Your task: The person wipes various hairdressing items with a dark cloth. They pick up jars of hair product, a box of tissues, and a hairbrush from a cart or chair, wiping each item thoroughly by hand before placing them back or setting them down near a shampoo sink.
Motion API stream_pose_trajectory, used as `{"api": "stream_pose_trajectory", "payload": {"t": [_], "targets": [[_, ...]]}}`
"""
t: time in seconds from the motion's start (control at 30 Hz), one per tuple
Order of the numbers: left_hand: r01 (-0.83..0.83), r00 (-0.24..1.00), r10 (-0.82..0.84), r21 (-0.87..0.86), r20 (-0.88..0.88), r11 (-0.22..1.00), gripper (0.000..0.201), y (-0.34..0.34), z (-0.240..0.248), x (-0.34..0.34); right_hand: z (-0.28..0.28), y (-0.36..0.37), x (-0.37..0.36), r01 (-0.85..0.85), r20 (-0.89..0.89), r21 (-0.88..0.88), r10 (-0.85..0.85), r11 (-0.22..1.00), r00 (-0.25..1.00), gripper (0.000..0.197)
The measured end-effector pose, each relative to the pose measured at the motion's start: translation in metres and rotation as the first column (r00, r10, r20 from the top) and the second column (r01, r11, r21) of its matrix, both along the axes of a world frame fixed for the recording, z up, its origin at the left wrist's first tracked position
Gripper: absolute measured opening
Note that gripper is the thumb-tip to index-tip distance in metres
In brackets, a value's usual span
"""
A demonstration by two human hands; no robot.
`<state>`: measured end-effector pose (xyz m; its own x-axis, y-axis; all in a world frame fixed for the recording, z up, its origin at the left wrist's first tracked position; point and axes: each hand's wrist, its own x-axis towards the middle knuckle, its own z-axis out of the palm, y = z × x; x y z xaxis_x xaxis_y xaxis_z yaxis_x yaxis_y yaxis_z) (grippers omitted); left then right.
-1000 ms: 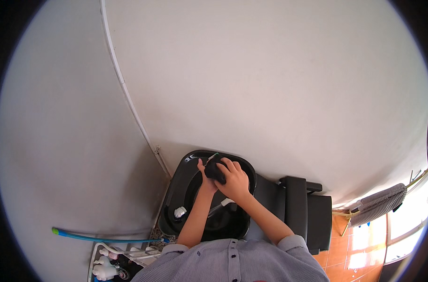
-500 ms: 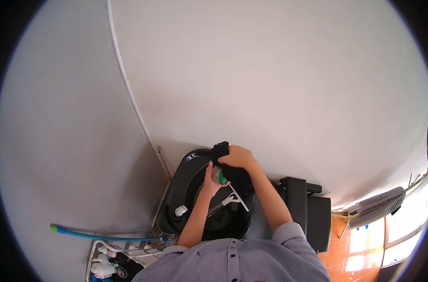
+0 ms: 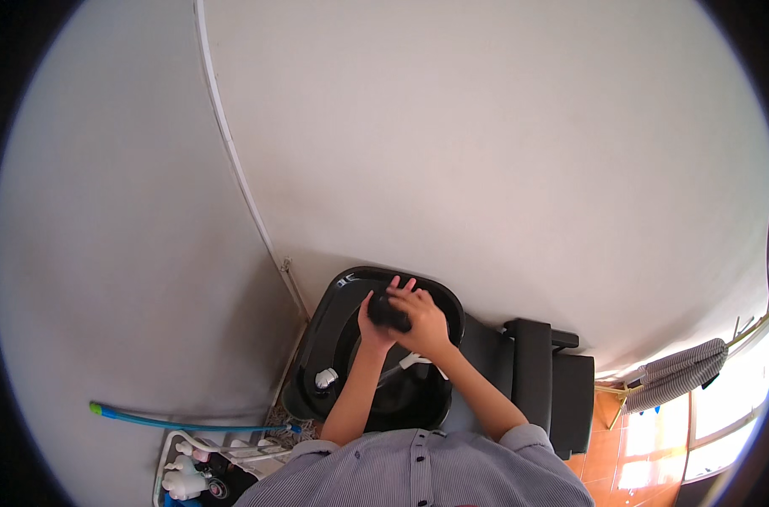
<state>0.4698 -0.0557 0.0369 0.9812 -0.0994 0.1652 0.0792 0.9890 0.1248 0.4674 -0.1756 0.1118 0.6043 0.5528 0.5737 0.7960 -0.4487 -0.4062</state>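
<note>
A blue tube lies at left, beyond a white rack. Over the far part of the black basin, the left hand cups a black cloth, its full grip hidden; the right hand curls over the cloth. Rightward are a dark chair and a striped towel.

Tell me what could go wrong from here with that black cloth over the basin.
The black cloth is bunched between the left hand and the right hand, so it could slip into the black basin.

The white tool shows close by the right wrist, so a dip of that arm might knock it.
</note>
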Motion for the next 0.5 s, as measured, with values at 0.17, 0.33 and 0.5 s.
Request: {"api": "stream_pose_trajectory", "payload": {"t": [0.17,0.33,0.5], "targets": [[0.011,0.999,-0.011,-0.006,0.046,1.0,0.057,0.004,0.008,-0.003,0.0,-0.019,0.006,-0.088,0.023,-0.039,0.089,0.995,0.996,0.046],[0.187,0.975,-0.142,-0.29,0.169,0.939,0.053,0.0,-0.022,0.0,0.012,0.002,0.016,0.059,0.055,-0.061,-0.056,0.996,0.997,0.047],[0.027,0.998,-0.026,-0.009,0.061,1.0,0.059,0.003,-0.005,0.002,0.0,-0.001,0.001,-0.166,0.068,-0.121,0.175,0.979,0.982,0.048]]}}
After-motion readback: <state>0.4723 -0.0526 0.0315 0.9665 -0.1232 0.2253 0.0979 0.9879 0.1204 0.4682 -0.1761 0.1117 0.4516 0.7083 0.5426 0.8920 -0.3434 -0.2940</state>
